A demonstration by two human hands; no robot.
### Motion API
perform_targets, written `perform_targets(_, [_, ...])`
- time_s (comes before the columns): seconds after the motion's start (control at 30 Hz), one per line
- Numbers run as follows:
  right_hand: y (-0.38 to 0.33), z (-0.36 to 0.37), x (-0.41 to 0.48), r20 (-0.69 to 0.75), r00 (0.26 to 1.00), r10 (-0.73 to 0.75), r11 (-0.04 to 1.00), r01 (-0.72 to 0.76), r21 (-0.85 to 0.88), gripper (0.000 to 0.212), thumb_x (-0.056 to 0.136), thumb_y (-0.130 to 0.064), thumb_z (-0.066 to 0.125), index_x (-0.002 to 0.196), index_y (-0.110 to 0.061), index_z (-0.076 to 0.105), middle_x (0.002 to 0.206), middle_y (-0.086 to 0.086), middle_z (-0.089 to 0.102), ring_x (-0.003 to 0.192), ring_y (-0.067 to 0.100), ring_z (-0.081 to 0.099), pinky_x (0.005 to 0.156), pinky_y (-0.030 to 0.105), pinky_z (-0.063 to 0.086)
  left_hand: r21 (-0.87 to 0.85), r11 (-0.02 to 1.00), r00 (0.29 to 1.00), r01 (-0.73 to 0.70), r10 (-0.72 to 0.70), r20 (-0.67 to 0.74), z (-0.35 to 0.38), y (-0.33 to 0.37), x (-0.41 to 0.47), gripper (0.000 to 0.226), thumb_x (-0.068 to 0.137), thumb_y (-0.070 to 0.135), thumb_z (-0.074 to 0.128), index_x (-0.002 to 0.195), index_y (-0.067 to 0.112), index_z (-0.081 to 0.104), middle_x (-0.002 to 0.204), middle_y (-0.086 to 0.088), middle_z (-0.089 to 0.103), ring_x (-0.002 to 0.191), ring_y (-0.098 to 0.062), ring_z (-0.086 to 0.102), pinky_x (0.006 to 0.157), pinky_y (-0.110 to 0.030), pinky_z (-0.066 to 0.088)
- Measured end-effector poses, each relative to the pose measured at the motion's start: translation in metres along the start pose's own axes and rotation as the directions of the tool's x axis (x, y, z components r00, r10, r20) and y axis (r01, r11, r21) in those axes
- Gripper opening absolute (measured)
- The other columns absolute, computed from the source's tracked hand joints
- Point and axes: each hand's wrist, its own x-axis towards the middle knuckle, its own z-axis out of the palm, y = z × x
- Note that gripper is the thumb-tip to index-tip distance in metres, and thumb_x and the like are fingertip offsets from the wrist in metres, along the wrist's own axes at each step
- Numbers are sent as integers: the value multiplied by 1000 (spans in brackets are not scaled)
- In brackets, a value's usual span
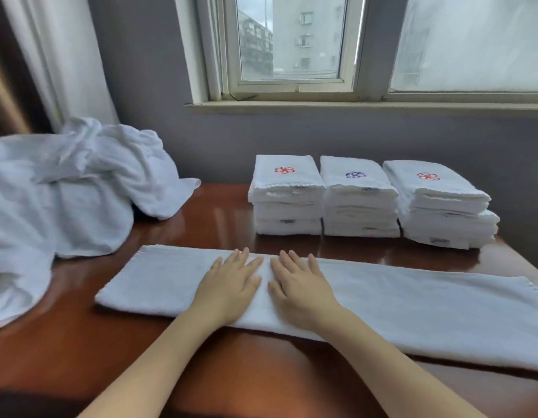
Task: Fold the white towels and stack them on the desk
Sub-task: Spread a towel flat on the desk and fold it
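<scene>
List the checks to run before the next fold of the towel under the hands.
1. Towel flat in a long strip on the desk: ok.
2. Left hand and right hand flat on its middle: ok.
3. Left end apart from the loose pile: ok.
4. Right end fully on the desk: cannot tell, it leaves the frame.
5. Three stacks upright behind it: ok.
</scene>
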Motion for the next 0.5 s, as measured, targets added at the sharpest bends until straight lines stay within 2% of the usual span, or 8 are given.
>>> perform_targets(0.13, [-21,0,17,50,999,18,1000,-17,-26,62,104,-42,20,157,-12,9,165,8,3,152,21,-4,120,47,-11,8,997,997,75,-76,9,-3,-28,-1,56,104,49,23,157,34,15,166,2,2,152,-12,-2,122,-36,-2])
perform_targets(0.3, [-62,11,38,44,992,-120,993,121,-11,59,103,-43,24,153,-11,17,164,6,10,151,19,1,122,47,-7,28,962,962,270,-269,-37,-10,-85,-9,58,102,54,22,157,35,16,166,1,5,152,-14,1,122,-38,1])
perform_targets(0.4, [-71,16,46,62,987,-146,989,146,5,57,101,-51,24,151,-23,21,165,4,6,151,19,-1,120,52,-8,49,921,922,385,-383,-55,-15,-121,-17,60,101,57,21,157,34,16,166,1,5,153,-17,3,123,-41,5])
perform_targets(0.5, [-67,20,48,57,988,-146,989,146,20,61,98,-59,23,153,-33,17,165,0,3,152,18,-4,119,52,-11,40,870,871,491,-490,-35,-20,-147,-22,65,100,60,18,158,33,10,166,0,3,153,-18,4,123,-42,8])
